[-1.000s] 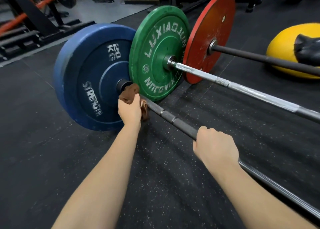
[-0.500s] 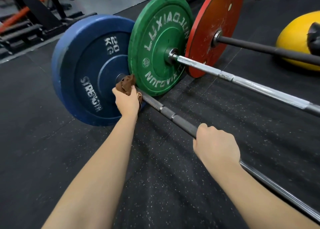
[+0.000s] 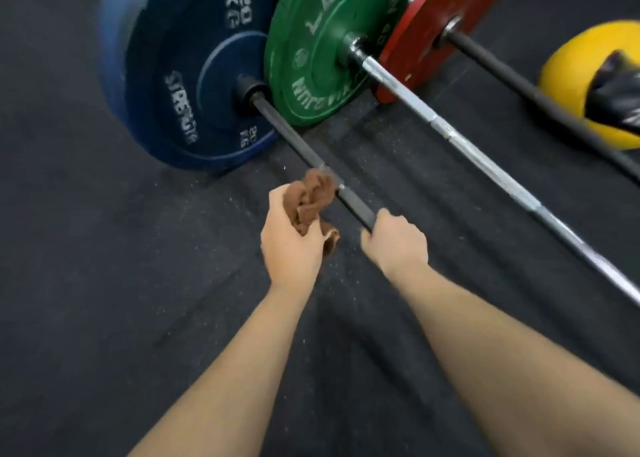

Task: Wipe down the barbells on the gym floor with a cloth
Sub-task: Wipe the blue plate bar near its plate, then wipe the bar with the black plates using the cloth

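Three barbells lie side by side on the black gym floor. The nearest has a dark bar [image 3: 287,138] and a blue 20 kg plate [image 3: 180,72]. My left hand [image 3: 289,242] grips a crumpled brown cloth [image 3: 313,198] that touches this bar about midway between the plate and my right hand. My right hand [image 3: 394,242] grips the same bar just behind the cloth. Further right lie a silver bar [image 3: 450,138] with a green plate [image 3: 322,41] and a black bar [image 3: 519,86] with a red plate [image 3: 429,31].
A yellow ball [image 3: 575,86] with a black patch [image 3: 616,93] sits on the floor at the right edge, beside the black bar. Speckled black rubber flooring [image 3: 104,283] stretches to the left and toward me.
My left hand has slid the cloth back along the dark bar, from the blue plate's collar toward my right hand. The camera has tilted down and moved closer.
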The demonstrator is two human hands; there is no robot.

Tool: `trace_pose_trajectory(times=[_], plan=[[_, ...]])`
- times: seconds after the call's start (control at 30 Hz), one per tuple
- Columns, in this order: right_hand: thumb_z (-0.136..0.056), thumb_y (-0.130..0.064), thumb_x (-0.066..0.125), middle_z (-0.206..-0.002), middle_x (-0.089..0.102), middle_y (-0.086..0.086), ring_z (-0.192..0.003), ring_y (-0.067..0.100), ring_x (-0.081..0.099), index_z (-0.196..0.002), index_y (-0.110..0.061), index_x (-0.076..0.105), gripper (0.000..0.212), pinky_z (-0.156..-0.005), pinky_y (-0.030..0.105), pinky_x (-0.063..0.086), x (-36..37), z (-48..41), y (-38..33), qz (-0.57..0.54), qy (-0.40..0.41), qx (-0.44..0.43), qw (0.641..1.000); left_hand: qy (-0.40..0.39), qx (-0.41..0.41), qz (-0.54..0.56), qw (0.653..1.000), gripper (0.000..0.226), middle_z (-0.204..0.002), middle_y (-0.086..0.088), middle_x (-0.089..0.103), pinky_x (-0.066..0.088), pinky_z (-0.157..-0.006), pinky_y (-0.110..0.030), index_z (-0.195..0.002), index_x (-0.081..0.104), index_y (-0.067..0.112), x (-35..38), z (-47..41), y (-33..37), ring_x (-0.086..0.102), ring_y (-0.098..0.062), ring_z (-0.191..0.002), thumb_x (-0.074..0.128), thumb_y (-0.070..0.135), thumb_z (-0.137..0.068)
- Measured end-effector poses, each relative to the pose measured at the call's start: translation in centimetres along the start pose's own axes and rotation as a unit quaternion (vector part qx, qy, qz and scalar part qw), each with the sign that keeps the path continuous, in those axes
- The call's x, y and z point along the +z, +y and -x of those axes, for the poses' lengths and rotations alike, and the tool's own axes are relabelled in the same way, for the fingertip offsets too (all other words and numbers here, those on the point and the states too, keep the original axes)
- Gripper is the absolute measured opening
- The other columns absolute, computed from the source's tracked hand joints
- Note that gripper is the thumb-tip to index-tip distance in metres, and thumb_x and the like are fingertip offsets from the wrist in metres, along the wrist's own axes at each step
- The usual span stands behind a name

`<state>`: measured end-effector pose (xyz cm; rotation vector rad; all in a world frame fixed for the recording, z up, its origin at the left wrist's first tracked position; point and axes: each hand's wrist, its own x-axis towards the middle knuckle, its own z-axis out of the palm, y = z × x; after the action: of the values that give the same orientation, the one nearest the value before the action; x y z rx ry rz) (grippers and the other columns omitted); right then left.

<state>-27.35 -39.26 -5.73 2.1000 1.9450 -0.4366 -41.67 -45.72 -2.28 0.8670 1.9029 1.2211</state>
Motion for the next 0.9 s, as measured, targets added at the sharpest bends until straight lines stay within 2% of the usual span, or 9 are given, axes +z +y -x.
trace_pose_trajectory(times=[0.1, 0.17, 0.27, 0.33, 0.4, 0.5, 0.6, 0.77, 0.9], plan=[[-0.088, -0.062, 0.058, -0.153, 0.038, 0.021, -0.141, 0.042, 0.037, -0.144, -0.008, 0.033, 0.081, -0.112, 0.052, 0.033, -2.0, 4.1, -0.7, 0.059, -0.028, 0.035, 0.997, -0.064, -0.004, 0.019, 0.998, 0.037, -0.103, 0.017, 0.070, 0.055, -0.088, -0.032, -0.114, 0.056, 0.042, -6.0, 8.1, 4.9, 0.067, -0.002, -0.098, 0.067, 0.016, -0.090], [-0.084, -0.055, 0.055, -0.155, 0.035, 0.019, -0.141, 0.039, 0.039, -0.140, -0.016, 0.043, 0.070, -0.116, 0.053, 0.032, -5.0, 10.4, -2.4, -0.114, 0.007, -0.031, 0.993, -0.088, -0.017, 0.037, 0.995, 0.032, -0.101, 0.019, 0.071, 0.054, -0.086, -0.027, -0.109, 0.061, 0.038, -10.8, 12.2, 9.3, 0.068, 0.000, -0.097, 0.070, 0.021, -0.084], [-0.095, -0.040, 0.063, -0.117, 0.064, 0.009, -0.111, 0.020, 0.068, -0.105, -0.031, 0.063, 0.013, -0.085, 0.030, 0.058, -13.4, 22.0, -7.1, -0.549, -0.203, 0.048, 0.809, -0.088, -0.055, 0.082, 0.991, 0.028, -0.095, 0.016, 0.073, 0.053, -0.085, -0.025, -0.101, 0.066, 0.031, -18.1, 16.4, 16.6, 0.069, -0.001, -0.094, 0.071, 0.018, -0.076], [-0.082, -0.061, 0.075, -0.112, 0.071, 0.013, -0.113, 0.027, 0.068, -0.102, -0.017, 0.074, 0.049, -0.091, 0.034, 0.059, -19.3, 28.5, -10.7, -0.641, -0.399, 0.143, 0.640, -0.082, -0.096, 0.075, 0.989, 0.022, -0.092, 0.016, 0.072, 0.054, -0.084, -0.028, -0.097, 0.064, 0.031, -23.1, 18.1, 20.6, 0.068, -0.002, -0.091, 0.070, 0.023, -0.077], [-0.085, -0.075, 0.058, -0.112, 0.073, 0.019, -0.106, 0.033, 0.071, -0.104, -0.008, 0.077, 0.072, -0.097, 0.044, 0.055, -26.0, 33.7, -15.5, -0.619, -0.470, 0.177, 0.604, -0.065, -0.089, 0.016, 0.994, 0.020, -0.095, 0.017, 0.067, 0.054, -0.086, -0.036, -0.097, 0.062, 0.034, -28.7, 18.5, 23.6, 0.064, -0.003, -0.095, 0.065, 0.036, -0.077], [-0.100, -0.061, 0.042, -0.103, 0.075, 0.019, -0.086, 0.030, 0.075, -0.105, -0.006, 0.077, 0.065, -0.079, 0.040, 0.058, -33.5, 39.9, -20.8, -0.598, -0.476, 0.182, 0.618, -0.010, -0.106, -0.092, 0.990, 0.030, -0.102, 0.018, 0.048, 0.049, -0.091, -0.032, -0.098, 0.061, 0.032, -37.2, 19.3, 27.7, 0.048, -0.005, -0.107, 0.055, 0.055, -0.080], [-0.095, -0.069, 0.044, -0.123, 0.070, 0.024, -0.108, 0.037, 0.070, -0.126, -0.005, 0.070, 0.076, -0.099, 0.048, 0.050, -39.6, 45.4, -26.9, -0.581, -0.504, 0.157, 0.620, 0.040, -0.109, -0.161, 0.980, 0.049, -0.113, 0.012, 0.036, 0.034, -0.106, -0.034, -0.107, 0.061, 0.030, -44.9, 20.4, 31.3, 0.033, -0.013, -0.117, 0.045, 0.067, -0.080], [-0.084, -0.082, 0.049, -0.133, 0.065, 0.024, -0.124, 0.042, 0.062, -0.136, -0.006, 0.063, 0.093, -0.110, 0.055, 0.043, -44.6, 52.0, -33.2, -0.519, -0.558, 0.047, 0.646, 0.139, -0.143, -0.144, 0.969, 0.057, -0.123, 0.008, 0.033, 0.025, -0.105, -0.037, -0.130, 0.046, 0.030, -54.6, 22.9, 35.3, 0.029, -0.020, -0.124, 0.062, 0.063, -0.086], [-0.098, -0.064, 0.043, -0.129, 0.068, 0.021, -0.118, 0.035, 0.067, -0.132, -0.007, 0.066, 0.070, -0.100, 0.048, 0.049, -44.0, 55.5, -36.7, -0.407, -0.612, -0.032, 0.678, 0.207, -0.168, -0.061, 0.962, 0.055, -0.124, 0.011, 0.034, 0.026, -0.107, -0.036, -0.133, 0.038, 0.032, -58.4, 26.6, 34.4, 0.028, -0.015, -0.123, 0.065, 0.054, -0.090]])
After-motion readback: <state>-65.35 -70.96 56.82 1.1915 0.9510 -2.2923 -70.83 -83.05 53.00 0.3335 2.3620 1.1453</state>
